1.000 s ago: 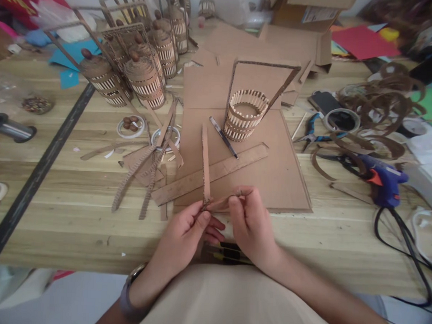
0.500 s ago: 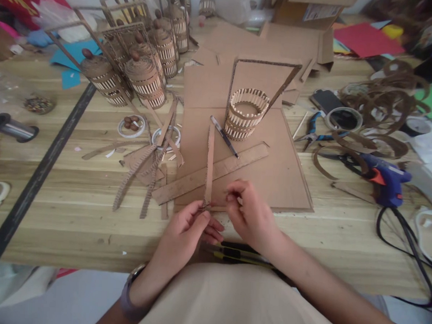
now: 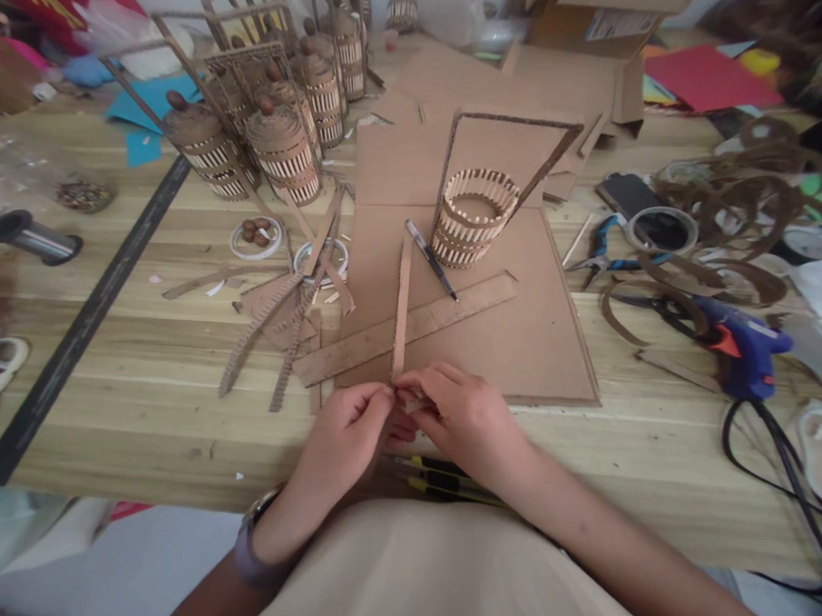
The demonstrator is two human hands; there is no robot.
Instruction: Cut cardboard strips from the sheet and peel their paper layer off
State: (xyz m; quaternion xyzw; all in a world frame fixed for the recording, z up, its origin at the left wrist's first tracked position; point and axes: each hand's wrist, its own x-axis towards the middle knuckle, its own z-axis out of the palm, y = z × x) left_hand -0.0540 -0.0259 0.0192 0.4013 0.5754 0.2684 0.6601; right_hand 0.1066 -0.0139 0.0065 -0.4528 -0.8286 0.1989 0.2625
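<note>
Standing nearly upright above the near edge of the table (image 3: 140, 423), a narrow cardboard strip (image 3: 401, 308) is being pinched at its lower end, which keeps its length free. The left hand (image 3: 347, 432) is closing its grip on that end, while the right hand (image 3: 461, 419) is pressing fingers against the same spot, seemingly folding a short piece there, though the fingers hide it. Just beyond are lying a wooden ruler (image 3: 452, 310) and a pen (image 3: 430, 259) on a cardboard sheet (image 3: 538, 341), with a slatted cardboard basket (image 3: 473, 215) farther back and a blue glue gun (image 3: 743, 345) to the right.
</note>
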